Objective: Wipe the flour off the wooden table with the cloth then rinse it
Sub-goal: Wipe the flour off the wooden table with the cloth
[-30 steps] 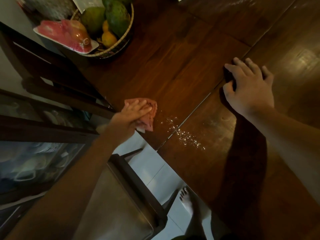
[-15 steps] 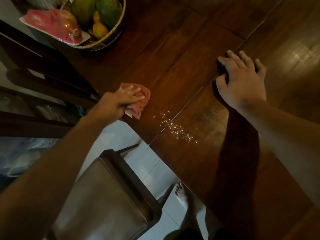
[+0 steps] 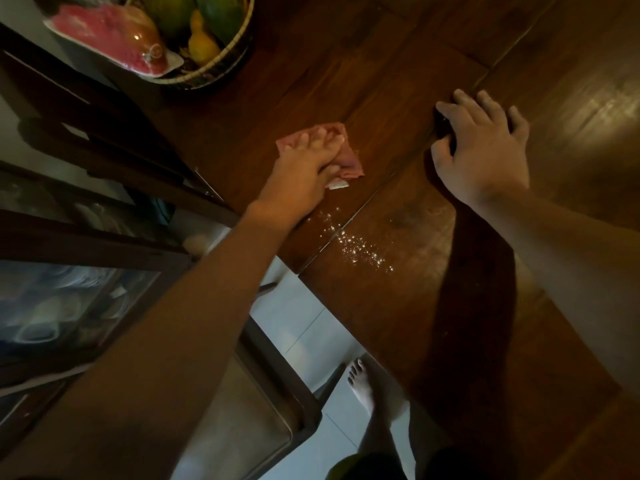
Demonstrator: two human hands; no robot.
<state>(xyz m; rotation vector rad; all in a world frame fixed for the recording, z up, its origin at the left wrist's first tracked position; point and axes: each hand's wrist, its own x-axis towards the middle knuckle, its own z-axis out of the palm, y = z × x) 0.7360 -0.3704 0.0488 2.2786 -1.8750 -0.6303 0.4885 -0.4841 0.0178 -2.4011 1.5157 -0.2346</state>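
A pink cloth (image 3: 348, 161) lies flat on the dark wooden table (image 3: 398, 81), with my left hand (image 3: 304, 168) pressed down on top of it. A thin trail of white flour (image 3: 356, 247) is scattered just below the cloth, across a seam between two boards near the table's near edge. My right hand (image 3: 481, 150) rests on the tabletop to the right, fingers spread, holding nothing.
A woven basket (image 3: 225, 60) of green and yellow fruit stands at the table's far left corner, with a wrapped tray of pink food (image 3: 110, 39) leaning on it. A chair (image 3: 249, 410) stands below the table edge. My bare foot (image 3: 362, 386) is on the tiled floor.
My left hand has slid the cloth to the right across the table, further in from the edge. My right hand stays planted on the tabletop. The flour trail looks unchanged.
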